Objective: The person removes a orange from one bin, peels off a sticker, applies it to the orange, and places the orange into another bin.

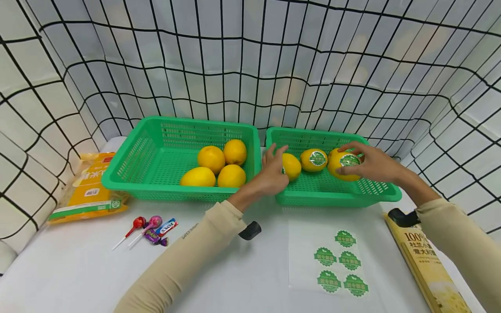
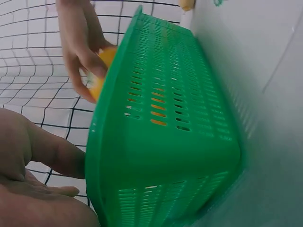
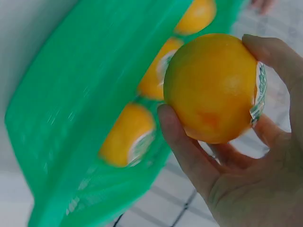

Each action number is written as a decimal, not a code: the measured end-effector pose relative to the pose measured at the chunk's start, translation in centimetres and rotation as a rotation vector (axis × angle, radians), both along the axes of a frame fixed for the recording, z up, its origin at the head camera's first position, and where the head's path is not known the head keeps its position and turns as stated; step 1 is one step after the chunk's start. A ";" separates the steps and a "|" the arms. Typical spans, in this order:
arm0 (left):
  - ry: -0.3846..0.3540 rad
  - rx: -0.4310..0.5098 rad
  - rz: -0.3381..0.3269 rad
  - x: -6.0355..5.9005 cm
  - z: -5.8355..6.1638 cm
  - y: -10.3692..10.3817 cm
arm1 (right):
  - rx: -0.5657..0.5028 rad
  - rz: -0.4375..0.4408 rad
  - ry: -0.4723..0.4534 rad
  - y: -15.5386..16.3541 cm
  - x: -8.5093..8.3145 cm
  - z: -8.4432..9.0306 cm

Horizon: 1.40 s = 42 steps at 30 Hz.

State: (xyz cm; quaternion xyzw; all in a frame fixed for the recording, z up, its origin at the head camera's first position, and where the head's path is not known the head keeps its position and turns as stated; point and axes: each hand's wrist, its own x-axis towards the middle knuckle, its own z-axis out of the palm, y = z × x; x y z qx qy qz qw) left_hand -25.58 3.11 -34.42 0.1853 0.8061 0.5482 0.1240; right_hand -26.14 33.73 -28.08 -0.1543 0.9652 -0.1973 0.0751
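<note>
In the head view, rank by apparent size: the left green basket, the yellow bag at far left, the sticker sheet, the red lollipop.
1. Left green basket, clearly largest.
2. and 3. Yellow bag and sticker sheet: look alike; the sheet lies nearer the camera, so unranked.
4. Red lollipop, smallest.

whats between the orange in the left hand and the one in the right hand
One stickered orange sits in the right basket between the left hand's orange and the right hand's orange, seen in the head view.
</note>
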 end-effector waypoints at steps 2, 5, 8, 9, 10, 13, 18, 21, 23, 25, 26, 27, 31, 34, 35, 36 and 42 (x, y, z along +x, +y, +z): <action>0.013 -0.024 -0.012 -0.1 0.1 0.2 | 0.029 0.004 -0.058 0.7 -1.8 -0.5; 0.005 -0.053 -0.019 -0.4 0.3 0.4 | 0.046 0.009 -0.172 1.3 -4.1 -1.0; -0.006 -0.092 -0.039 -1.1 0.9 0.5 | 0.046 -0.001 -0.284 1.5 -5.7 -1.3; -0.006 -0.114 -0.048 -1.4 1.1 0.5 | 0.049 -0.003 -0.311 1.5 -6.2 -1.4; -0.003 -0.134 -0.055 -1.7 1.4 0.5 | 0.050 -0.006 -0.335 1.5 -6.5 -1.3; 0.004 -0.213 -0.068 -2.5 1.9 0.1 | 0.039 -0.017 -0.397 1.2 -7.3 -1.4; 0.040 -0.312 -0.089 -3.2 2.3 -0.7 | 0.020 -0.021 -0.436 0.4 -7.7 -1.9; 0.067 -0.330 -0.105 -3.3 2.2 -1.1 | 0.028 -0.006 -0.438 0.3 -7.8 -2.2; 0.079 -0.332 -0.108 -3.3 2.0 -1.3 | 0.035 0.010 -0.438 0.2 -7.8 -2.2; 0.080 -0.325 -0.108 -3.3 1.9 -1.4 | 0.055 0.017 -0.436 0.1 -7.6 -2.2; 0.082 -0.323 -0.109 -3.3 1.9 -1.5 | 0.069 0.019 -0.437 0.1 -7.6 -2.1; 0.081 -0.319 -0.109 -3.3 1.8 -1.5 | 0.086 0.023 -0.439 0.0 -7.5 -2.1; 0.091 -0.315 -0.107 -3.3 1.6 -1.7 | 0.138 0.026 -0.442 -0.6 -7.1 -2.0; 0.094 -0.320 -0.112 -3.3 1.5 -1.8 | 0.145 0.032 -0.434 -1.0 -7.0 -2.1; 0.093 -0.323 -0.115 -3.3 1.5 -1.9 | 0.146 0.030 -0.431 -1.1 -6.9 -2.1; 0.093 -0.325 -0.119 -3.3 1.5 -1.9 | 0.148 0.030 -0.427 -1.1 -6.9 -2.2; 0.105 -0.359 -0.127 -3.1 1.5 -2.0 | 0.136 0.008 -0.394 -1.1 -6.8 -2.3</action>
